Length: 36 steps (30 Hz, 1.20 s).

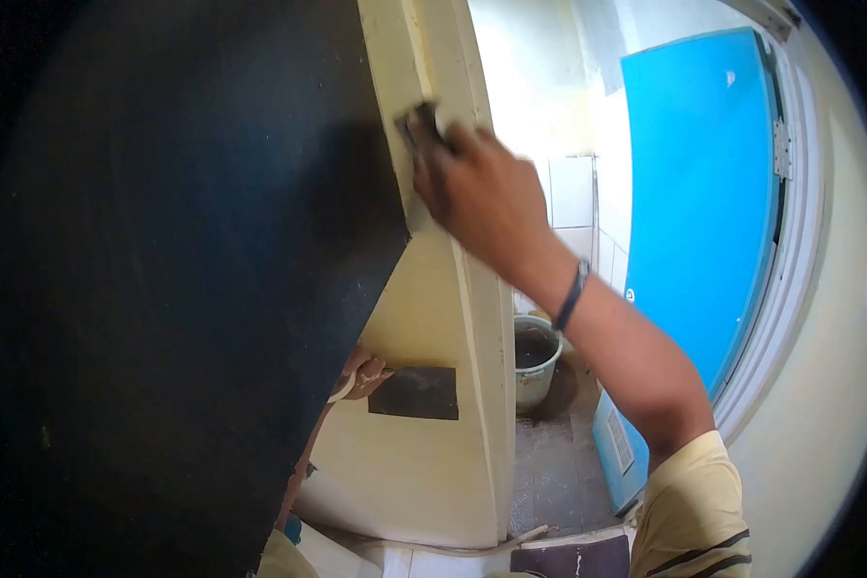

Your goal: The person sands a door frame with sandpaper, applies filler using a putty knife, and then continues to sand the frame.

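My right hand (pixel 472 188), with a dark band on its wrist, is raised at the cream door frame (pixel 486 385). Its fingers are closed on a small dark object (pixel 421 123) pressed near the frame's edge; what the object is cannot be made out. A large dark panel (pixel 193 212) fills the left side. Below its slanted edge, my left hand (pixel 364 374) shows in part, its fingers near a dark rectangular piece (pixel 414 393) against the cream wall. Whatever that hand holds is hidden.
A bright blue door (pixel 698 202) stands open at the right. Past the frame, a pale bucket (pixel 538 361) with dark contents sits on the grey tiled floor (pixel 554 462). A dark mat-like piece (pixel 573 559) lies at the bottom.
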Motion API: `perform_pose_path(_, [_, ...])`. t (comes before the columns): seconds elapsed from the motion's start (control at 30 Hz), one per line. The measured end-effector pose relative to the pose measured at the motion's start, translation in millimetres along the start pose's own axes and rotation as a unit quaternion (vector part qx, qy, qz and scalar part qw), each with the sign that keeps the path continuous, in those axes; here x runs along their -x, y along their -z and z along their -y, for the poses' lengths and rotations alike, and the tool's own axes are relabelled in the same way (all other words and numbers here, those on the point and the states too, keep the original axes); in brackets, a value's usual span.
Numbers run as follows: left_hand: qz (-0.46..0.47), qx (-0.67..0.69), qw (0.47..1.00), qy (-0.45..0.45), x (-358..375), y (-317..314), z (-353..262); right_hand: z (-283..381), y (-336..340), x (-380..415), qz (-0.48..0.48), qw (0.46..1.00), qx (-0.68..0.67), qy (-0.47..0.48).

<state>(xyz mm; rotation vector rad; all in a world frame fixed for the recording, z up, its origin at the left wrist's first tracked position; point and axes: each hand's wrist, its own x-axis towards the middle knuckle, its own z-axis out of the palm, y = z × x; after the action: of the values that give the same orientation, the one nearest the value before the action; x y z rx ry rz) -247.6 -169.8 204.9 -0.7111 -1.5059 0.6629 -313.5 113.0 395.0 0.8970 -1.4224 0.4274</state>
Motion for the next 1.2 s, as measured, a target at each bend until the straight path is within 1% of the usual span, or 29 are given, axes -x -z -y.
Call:
perform_pose_path(0.07, [-0.003, -0.001, 1.000, 0.003, 0.4, 0.1, 0.9, 12.4, -0.4, 39.8, 0.026, 0.999, -0.027, 0.007])
perform_pose_path(0.17, [-0.007, -0.003, 1.000, 0.002, -0.1, 1.5, 1.7, 5.9, 5.0, 41.5, 0.027, 0.999, -0.045, 0.005])
perform_pose_path(0.27, [-0.009, -0.002, 1.000, 0.002, 2.0, 0.3, 1.5, -12.8, -2.6, -12.9, -0.014, 1.000, 0.014, 0.000])
perform_pose_path(0.37, [-0.010, -0.009, 1.000, 0.002, 2.2, -1.3, 1.3, -15.9, -5.1, -29.3, -0.037, 0.999, 0.015, -0.001])
perform_pose_path(0.47, [-0.015, -0.012, 1.000, 0.000, 0.6, -2.0, 1.8, 3.0, 1.8, 26.5, 0.039, 0.999, -0.013, 0.004])
perform_pose_path(0.57, [-0.007, -0.009, 1.000, 0.010, 0.7, -0.4, 2.5, 3.2, 7.2, 51.5, 0.062, 0.997, -0.024, 0.023])
perform_pose_path(0.67, [0.001, -0.005, 1.000, 0.017, 0.4, 0.9, 2.1, -9.2, 2.7, 3.7, 0.006, 1.000, -0.014, 0.015])
perform_pose_path(0.73, [0.006, -0.006, 1.000, 0.022, 0.9, 1.2, 0.9, -18.6, -1.2, -37.7, -0.026, 0.999, 0.021, 0.010])
perform_pose_path(0.77, [0.008, -0.006, 1.000, 0.026, 1.6, 0.9, 0.5, -22.7, -4.7, -47.9, -0.032, 0.999, 0.019, 0.030])
perform_pose_path(0.83, [0.014, -0.006, 0.999, 0.032, 1.8, 1.6, -1.0, -19.7, -3.5, -35.0, -0.005, 0.999, 0.019, 0.040])
perform_pose_path(0.9, [0.018, -0.002, 0.999, 0.038, 1.3, 2.3, -0.4, -8.1, 0.8, -3.2, 0.032, 0.999, 0.011, 0.040])
perform_pose_path(0.93, [0.021, 0.000, 0.999, 0.039, 1.7, 2.9, -0.2, -5.9, 2.4, 14.6, 0.020, 0.997, 0.004, 0.068])
perform_pose_path(1.0, [0.027, 0.003, 0.999, 0.046, 2.8, 4.3, -1.2, -7.7, 5.2, 22.0, 0.045, 0.997, 0.003, 0.065])
perform_pose_path(1.13, [0.043, 0.011, 0.997, 0.056, 2.3, 8.6, -1.9, -20.3, 2.1, -40.6, -0.029, 0.999, 0.016, 0.040])
perform_pose_path(1.2, [0.052, 0.011, 0.997, 0.061, 2.0, 10.2, -2.5, -22.3, 1.1, -69.4, -0.046, 0.998, 0.013, 0.032])
